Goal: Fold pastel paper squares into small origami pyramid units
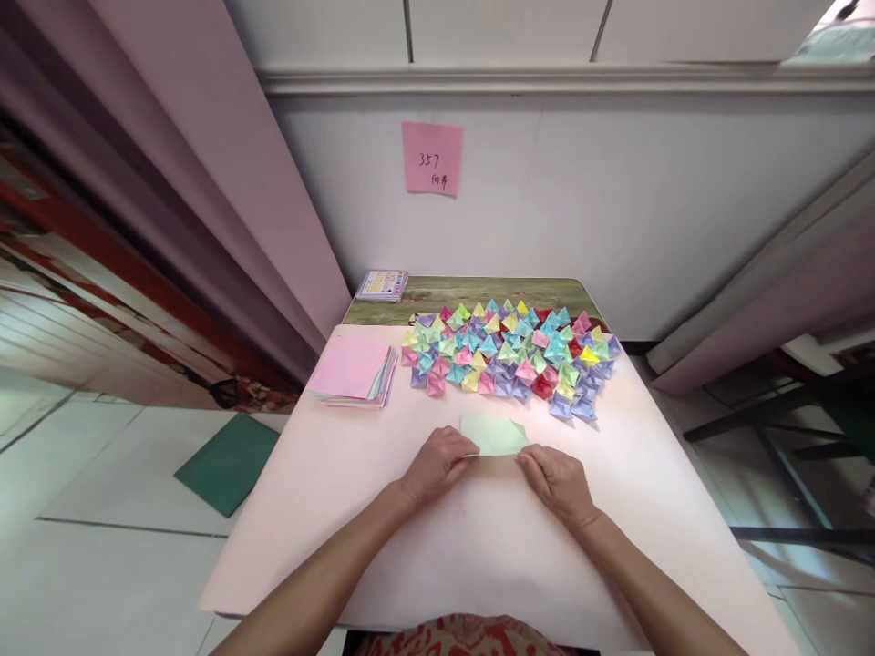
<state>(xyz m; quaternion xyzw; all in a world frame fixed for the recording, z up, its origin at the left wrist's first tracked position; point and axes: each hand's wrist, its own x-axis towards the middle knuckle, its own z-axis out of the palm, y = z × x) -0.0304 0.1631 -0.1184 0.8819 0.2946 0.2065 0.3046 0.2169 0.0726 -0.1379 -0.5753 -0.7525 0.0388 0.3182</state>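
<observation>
A pale green sheet of origami paper point(495, 435) is held low over the white tabletop, its near edge pulled straight between both hands. My left hand point(439, 463) pinches its near left corner. At the near right corner, my right hand point(557, 479) is closed on the paper between thumb and fingers. The far corners of the sheet look bent or creased. Just beyond it lies a wide cluster of small folded paper shapes point(506, 351) in many colours.
To the left is a stack of coloured paper point(351, 367), pink on top. A printed packet point(383, 285) sits at the table's far left corner. A pink note point(433, 158) with handwriting is stuck on the wall. A green mat point(229, 463) lies on the floor.
</observation>
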